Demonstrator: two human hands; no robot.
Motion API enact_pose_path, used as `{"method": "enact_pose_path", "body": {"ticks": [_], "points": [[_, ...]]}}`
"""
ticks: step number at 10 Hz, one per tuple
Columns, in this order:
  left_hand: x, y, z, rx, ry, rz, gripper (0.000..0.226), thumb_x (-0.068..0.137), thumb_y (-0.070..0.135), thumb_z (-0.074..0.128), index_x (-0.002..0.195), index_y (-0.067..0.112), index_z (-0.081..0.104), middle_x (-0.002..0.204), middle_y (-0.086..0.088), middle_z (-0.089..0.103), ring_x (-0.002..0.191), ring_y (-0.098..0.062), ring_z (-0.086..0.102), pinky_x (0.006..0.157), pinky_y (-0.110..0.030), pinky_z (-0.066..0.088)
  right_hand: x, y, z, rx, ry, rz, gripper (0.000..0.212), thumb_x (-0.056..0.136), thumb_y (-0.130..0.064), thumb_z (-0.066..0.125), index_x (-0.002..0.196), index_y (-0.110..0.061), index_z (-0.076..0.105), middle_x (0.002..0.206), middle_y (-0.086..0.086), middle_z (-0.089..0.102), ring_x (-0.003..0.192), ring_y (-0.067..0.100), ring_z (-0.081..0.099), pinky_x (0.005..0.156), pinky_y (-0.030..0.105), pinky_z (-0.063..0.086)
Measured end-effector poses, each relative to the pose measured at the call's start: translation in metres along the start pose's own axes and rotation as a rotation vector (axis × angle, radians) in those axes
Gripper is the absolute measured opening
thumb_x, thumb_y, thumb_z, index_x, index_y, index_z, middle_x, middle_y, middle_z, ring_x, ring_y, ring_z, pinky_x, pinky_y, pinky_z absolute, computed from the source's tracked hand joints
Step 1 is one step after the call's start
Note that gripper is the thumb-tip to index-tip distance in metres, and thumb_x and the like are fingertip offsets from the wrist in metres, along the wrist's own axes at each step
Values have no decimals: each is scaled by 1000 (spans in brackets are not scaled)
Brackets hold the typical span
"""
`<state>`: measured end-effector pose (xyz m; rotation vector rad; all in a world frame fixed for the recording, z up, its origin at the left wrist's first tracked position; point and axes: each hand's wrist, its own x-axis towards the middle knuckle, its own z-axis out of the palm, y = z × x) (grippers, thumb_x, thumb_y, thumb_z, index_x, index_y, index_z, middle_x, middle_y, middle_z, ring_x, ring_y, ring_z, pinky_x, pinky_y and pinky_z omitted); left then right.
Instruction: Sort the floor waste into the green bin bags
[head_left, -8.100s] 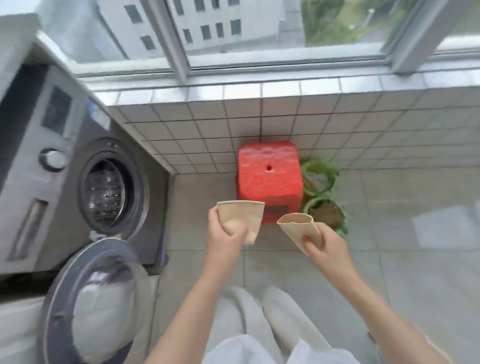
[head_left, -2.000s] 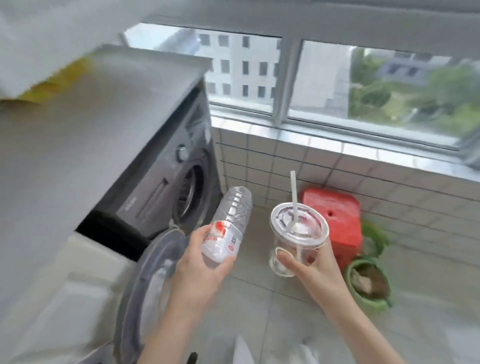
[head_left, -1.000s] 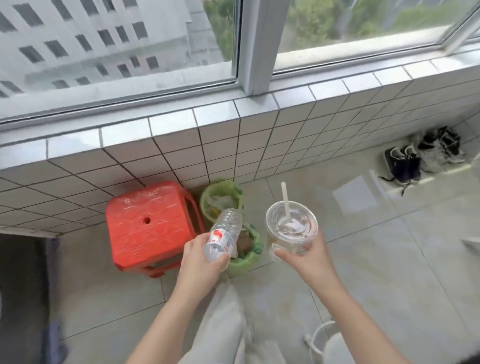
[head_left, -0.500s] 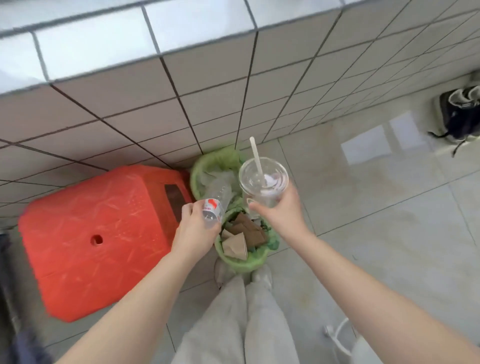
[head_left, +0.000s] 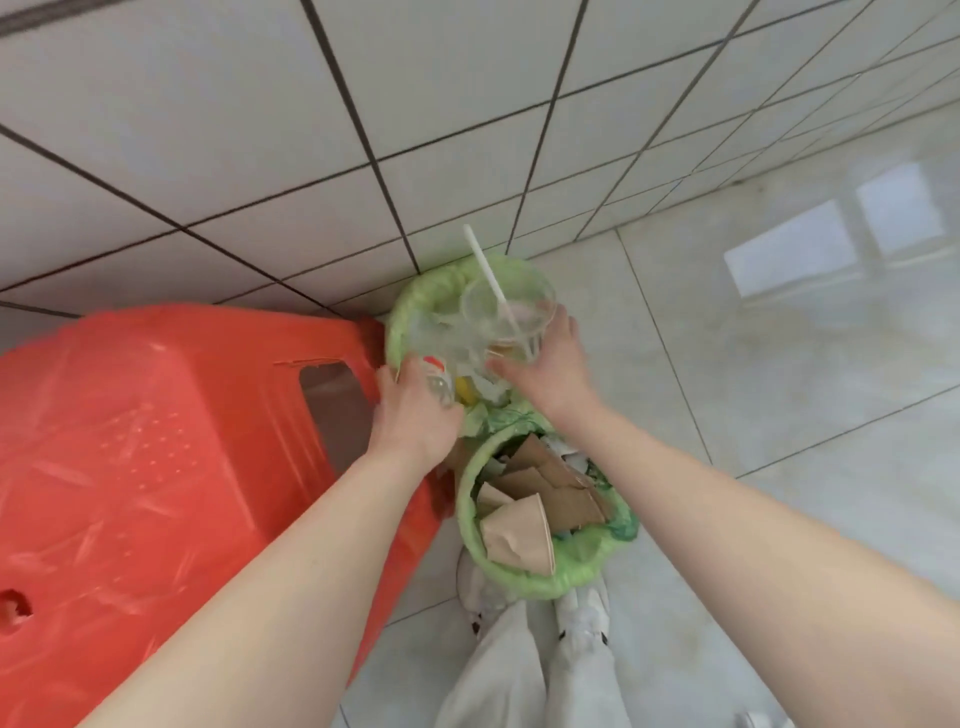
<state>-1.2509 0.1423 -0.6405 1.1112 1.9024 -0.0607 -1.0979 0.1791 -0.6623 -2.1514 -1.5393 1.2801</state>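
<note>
Green far bag (head_left: 415, 296) by the wall: over it my left hand (head_left: 415, 410) grips a clear bottle (head_left: 434, 371) and my right hand (head_left: 550, 369) curls round a straw cup (head_left: 511, 317). The near bag (head_left: 545, 577) holds brown paper cups (head_left: 519, 532), beside a red stool (head_left: 156, 447).

bin bags (head_left: 524, 582) green | stool (head_left: 156, 467) red | cups (head_left: 519, 530) brown
</note>
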Motion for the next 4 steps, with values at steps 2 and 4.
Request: {"method": "enact_pose_path", "body": {"ticks": [2,4], "points": [[22,-10,16,169,-200,75,86,85,31,59,152,19,7,159,-8,-5,145,-33,14,116,-38,21,7,8,2,-398,-222,30,68,87,-26,63,138,2,27,134,20,41,123,36,40,102,40,34],[3,-11,12,173,-163,133,64,83,32,58,141,13,37,145,-11,37,129,-34,41,108,-44,35,-23,25,-20,-395,-255,60,62,90,-24,56,141,-2,28,138,19,41,125,38,41,103,41,35]]}}
